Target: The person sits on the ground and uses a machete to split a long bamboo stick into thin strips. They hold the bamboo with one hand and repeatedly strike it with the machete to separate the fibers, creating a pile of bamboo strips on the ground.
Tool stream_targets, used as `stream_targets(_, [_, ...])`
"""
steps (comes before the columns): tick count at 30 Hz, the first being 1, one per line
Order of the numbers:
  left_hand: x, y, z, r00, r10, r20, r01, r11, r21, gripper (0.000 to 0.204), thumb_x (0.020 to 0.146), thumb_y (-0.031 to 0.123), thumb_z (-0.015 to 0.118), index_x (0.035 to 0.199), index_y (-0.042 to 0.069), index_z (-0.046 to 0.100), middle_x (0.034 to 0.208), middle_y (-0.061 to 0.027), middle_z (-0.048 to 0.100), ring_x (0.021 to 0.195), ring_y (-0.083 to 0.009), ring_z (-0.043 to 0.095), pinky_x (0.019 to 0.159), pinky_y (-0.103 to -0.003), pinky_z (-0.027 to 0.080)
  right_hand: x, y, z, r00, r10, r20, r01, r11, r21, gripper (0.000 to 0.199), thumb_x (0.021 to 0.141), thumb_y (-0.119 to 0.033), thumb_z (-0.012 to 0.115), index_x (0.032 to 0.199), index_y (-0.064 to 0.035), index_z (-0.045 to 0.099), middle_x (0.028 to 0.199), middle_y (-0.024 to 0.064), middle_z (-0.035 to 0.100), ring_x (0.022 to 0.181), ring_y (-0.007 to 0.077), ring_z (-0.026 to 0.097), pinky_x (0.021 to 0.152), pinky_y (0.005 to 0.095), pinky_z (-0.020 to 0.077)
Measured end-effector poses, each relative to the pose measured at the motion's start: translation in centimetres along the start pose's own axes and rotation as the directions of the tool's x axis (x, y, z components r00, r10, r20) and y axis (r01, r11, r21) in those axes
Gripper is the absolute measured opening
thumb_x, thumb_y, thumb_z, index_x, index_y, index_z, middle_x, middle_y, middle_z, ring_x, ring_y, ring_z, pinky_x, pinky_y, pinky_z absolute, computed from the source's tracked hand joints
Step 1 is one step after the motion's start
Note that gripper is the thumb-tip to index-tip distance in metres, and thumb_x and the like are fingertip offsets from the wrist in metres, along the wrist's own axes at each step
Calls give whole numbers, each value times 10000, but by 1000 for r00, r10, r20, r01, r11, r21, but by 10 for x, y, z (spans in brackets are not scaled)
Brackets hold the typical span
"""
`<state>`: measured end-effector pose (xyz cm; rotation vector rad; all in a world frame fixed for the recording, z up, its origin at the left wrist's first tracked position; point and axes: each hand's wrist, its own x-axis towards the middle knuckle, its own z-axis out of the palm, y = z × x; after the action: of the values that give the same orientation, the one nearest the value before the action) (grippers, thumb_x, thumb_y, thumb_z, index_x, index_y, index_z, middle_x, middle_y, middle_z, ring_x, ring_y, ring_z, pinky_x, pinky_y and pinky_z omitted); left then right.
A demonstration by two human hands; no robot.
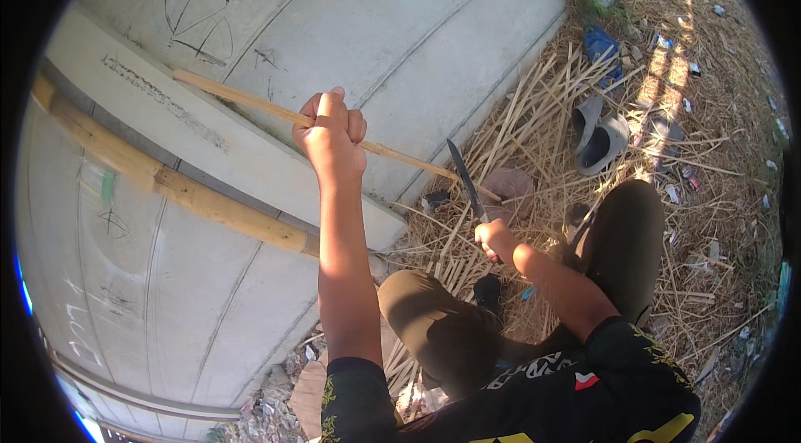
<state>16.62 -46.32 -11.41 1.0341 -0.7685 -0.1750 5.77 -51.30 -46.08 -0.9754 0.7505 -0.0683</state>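
My left hand (331, 136) is raised and closed around a thin bamboo strip (242, 98), which slants from upper left down to the right against the concrete wall. My right hand (494, 238) grips the handle of a long dark knife (464, 178), blade pointing up, its tip close to the strip's lower end. I sit with my knees bent, in dark trousers (434, 318) and a black shirt with yellow print.
A thick bamboo pole (179, 188) leans along the grey concrete wall (400, 17). Split bamboo strips (534, 109) and dry straw cover the ground. A pair of grey sandals (599, 136) and a blue object (601, 44) lie beyond; litter is scattered at right.
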Motion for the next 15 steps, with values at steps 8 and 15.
stream_targets(8, [7,8,-53,996,18,-87,-20,1000,-23,481,805,-35,551,561,164,187,534,73,191,448,-46,119,440,-289,93,-115,-128,13,681,-684,-261,713,701,23,186,894,-137,629,770,-9,575,541,15,436,383,135,400,375,307,300])
stream_targets(15, [3,-5,-4,1000,10,27,-9,1000,-30,329,796,-16,564,597,121,341,526,62,204,447,-55,133,438,-278,118,46,47,-41,935,283,-214,-260,957,128,195,853,-107,508,770,54,581,647,136,612,473,248,544,406,403,402])
